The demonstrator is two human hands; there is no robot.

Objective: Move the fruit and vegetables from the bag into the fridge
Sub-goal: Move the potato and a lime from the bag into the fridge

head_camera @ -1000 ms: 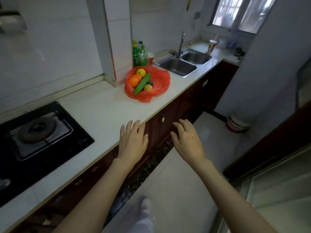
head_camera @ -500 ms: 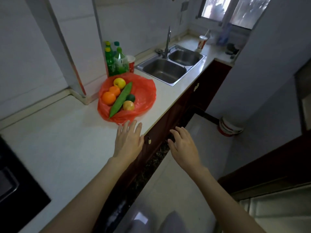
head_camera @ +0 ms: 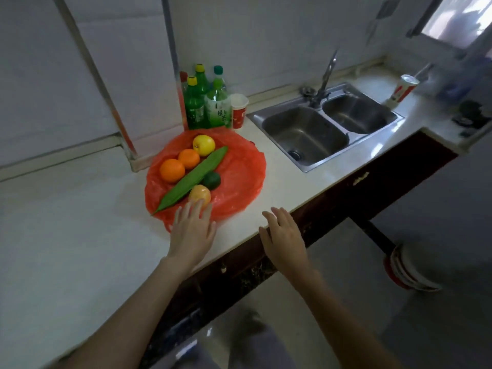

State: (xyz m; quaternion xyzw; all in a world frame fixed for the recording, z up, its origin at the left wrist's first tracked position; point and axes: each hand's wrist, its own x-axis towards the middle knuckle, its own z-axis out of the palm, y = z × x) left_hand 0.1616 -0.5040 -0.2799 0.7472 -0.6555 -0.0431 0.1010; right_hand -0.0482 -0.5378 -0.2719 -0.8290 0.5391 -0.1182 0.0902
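Reaching forward over the near edge of the red plastic bag point(head_camera: 239, 177), the left hand point(head_camera: 193, 230) has its fingers straight and slightly spread, holding nothing — the fingertips lie at the yellow-orange fruit point(head_camera: 200, 195) nearest the person, though whether they touch it cannot be told. The right hand point(head_camera: 283, 238) hovers beside it over the front edge of the white worktop point(head_camera: 80, 235), fingers relaxed and empty.

The bag lies spread flat on the worktop with the produce on top: a long green vegetable point(head_camera: 194, 178) runs diagonally across it, a dark green fruit point(head_camera: 211, 180) sits just beside its right flank, and two oranges point(head_camera: 172, 170) and a yellow apple point(head_camera: 204, 145) lie on its far side.

Behind the bag stand green bottles point(head_camera: 195, 107) and a red-and-white cup point(head_camera: 238, 110) against the tiled wall — to the right, a double steel sink point(head_camera: 326, 123) is set into the worktop.
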